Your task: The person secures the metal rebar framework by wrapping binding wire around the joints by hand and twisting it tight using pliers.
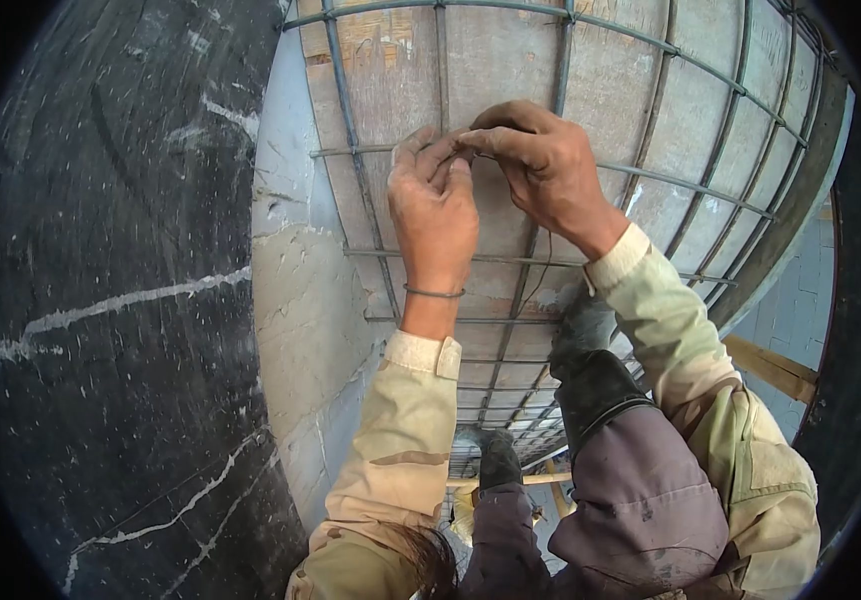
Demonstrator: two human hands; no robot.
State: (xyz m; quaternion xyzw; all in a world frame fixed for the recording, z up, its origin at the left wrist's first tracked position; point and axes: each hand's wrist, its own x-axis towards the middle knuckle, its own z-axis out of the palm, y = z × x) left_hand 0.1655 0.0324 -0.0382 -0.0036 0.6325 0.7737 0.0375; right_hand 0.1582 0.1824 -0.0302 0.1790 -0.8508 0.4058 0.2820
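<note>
My left hand [433, 205] is closed in a pinch in front of the steel rebar grid [507, 260]. Its fingertips meet those of my right hand [550, 165], also pinched, at a horizontal bar near the top. A thin dark wire [547, 262] hangs below my right hand, and its upper end disappears behind the palm. Whatever sits between the left fingertips is hidden. Around my left wrist is a thin dark band [434, 292].
Wooden formwork boards [610, 95] lie behind the grid. A dark, white-streaked wall [130, 300] rises at left beside a rough concrete edge [305, 290]. My boots [590, 385] are on the grid below. A timber piece [770, 368] juts out at right.
</note>
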